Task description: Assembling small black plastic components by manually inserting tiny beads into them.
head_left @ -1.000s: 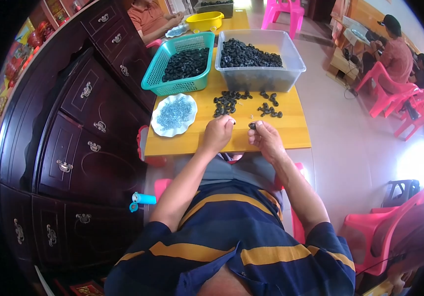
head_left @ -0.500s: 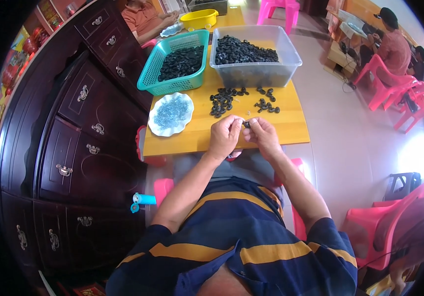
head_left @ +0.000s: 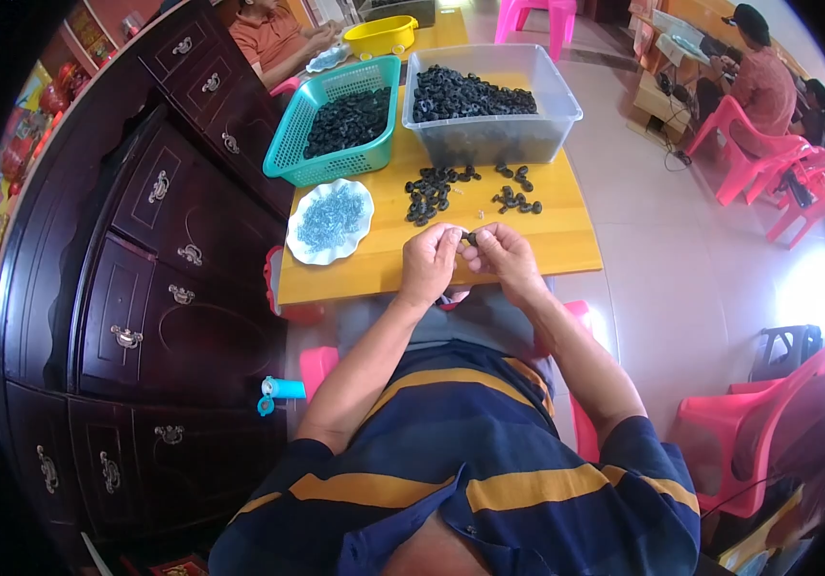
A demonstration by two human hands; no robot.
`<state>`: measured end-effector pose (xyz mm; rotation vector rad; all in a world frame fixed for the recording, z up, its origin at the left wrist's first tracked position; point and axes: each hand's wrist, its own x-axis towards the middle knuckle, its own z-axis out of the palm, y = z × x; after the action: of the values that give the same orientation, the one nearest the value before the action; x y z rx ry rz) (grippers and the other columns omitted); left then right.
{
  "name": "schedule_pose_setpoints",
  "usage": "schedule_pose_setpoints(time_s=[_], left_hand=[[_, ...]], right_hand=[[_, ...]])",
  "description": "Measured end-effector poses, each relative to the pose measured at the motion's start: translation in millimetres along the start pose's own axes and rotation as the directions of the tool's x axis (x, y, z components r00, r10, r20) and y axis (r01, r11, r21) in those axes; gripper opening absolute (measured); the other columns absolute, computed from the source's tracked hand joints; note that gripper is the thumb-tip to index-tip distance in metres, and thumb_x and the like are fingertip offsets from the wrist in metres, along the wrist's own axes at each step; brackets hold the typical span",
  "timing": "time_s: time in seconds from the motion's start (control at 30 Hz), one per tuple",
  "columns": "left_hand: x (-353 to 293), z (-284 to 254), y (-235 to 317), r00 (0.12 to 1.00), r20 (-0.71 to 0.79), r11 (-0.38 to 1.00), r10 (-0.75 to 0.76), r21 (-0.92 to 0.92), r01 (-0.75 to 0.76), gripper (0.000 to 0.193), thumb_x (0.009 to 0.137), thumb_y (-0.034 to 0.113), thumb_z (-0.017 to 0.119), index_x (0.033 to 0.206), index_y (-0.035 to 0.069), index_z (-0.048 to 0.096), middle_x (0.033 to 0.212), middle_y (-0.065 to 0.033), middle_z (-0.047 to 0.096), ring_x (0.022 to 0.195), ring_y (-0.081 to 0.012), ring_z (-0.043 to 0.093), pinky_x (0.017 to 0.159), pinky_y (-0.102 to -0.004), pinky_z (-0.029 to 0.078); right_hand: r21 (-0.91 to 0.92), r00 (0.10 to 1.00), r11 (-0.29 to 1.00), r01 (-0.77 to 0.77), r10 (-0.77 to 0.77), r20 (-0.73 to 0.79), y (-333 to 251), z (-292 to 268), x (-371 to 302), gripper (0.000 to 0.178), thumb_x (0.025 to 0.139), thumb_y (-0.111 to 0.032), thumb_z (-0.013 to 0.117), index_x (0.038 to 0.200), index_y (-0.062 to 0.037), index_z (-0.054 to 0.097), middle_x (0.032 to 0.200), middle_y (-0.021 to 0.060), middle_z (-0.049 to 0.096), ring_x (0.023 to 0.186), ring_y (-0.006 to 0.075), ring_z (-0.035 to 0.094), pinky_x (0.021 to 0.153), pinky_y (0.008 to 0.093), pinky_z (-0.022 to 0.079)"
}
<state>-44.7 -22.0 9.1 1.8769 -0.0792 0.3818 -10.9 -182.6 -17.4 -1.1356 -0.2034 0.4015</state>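
Left hand (head_left: pixel 428 263), over the middle of the near edge of the yellow wooden counter (head_left: pixel 558 246), has thumb and forefinger pressed together at a small black oval piece (head_left: pixel 470 238); I cannot tell whether they grip something tiny. Right hand (head_left: pixel 510 257) pinches that piece between thumb and fingers, just beside the left fingertips. Near the counter's left edge sits a white scalloped plate (head_left: pixel 321 258) of small clear pieces (head_left: pixel 330 218). Beyond it, by the far left corner, stands a green perforated basket (head_left: pixel 340 171) of black pieces. Next come a loose black cluster (head_left: pixel 423 197), a translucent bin (head_left: pixel 489 146) holding more toward the far right corner, and a smaller cluster (head_left: pixel 516 201) nearer the right edge.
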Motion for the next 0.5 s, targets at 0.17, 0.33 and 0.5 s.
schedule_pose_setpoints(time_s=[0.17,0.33,0.5], left_hand=[[-0.6,1.6,0.3,1.0,-0.002,1.0,0.006,0.004,-0.006,0.022,0.103,0.017,0.057,0.098,-0.001,0.07,0.069,-0.0064,0.067,0.056,-0.0122,0.059,0.054,-0.0295,0.048],[-0.7,3.1,-6.4,1.0,0.005,0.999,0.013,0.047,-0.013,0.024,0.104,0.02,0.057,0.1,0.0,0.07,0.072,-0.004,0.066,0.057,-0.0084,0.056,0.053,-0.0253,0.046],[-0.7,6.4,-5.5,0.942,-0.082,0.92,0.327,0.257,-0.297,0.019,0.101,0.015,0.061,0.093,0.0,0.068,0.068,-0.0064,0.063,0.056,-0.011,0.058,0.053,-0.0289,0.046]], right_hand=[[0.006,1.0,1.0,0.014,-0.014,-0.012,2.9,0.3,0.9,0.019,0.107,-0.021,0.056,0.107,-0.0024,0.061,0.09,0.0061,0.07,0.075,0.0103,0.064,0.071,0.0232,0.054],[-0.028,1.0,0.999,0.019,-0.019,-0.006,1.7,2.2,-0.8,0.019,0.107,-0.023,0.054,0.105,-0.0041,0.059,0.091,0.0055,0.07,0.076,0.0097,0.063,0.073,0.0231,0.054],[-0.033,1.0,0.999,0.014,-0.014,-0.012,3.2,2.8,-1.7,0.018,0.107,-0.022,0.054,0.104,-0.0047,0.059,0.091,0.0054,0.07,0.076,0.0092,0.063,0.073,0.0229,0.054]])
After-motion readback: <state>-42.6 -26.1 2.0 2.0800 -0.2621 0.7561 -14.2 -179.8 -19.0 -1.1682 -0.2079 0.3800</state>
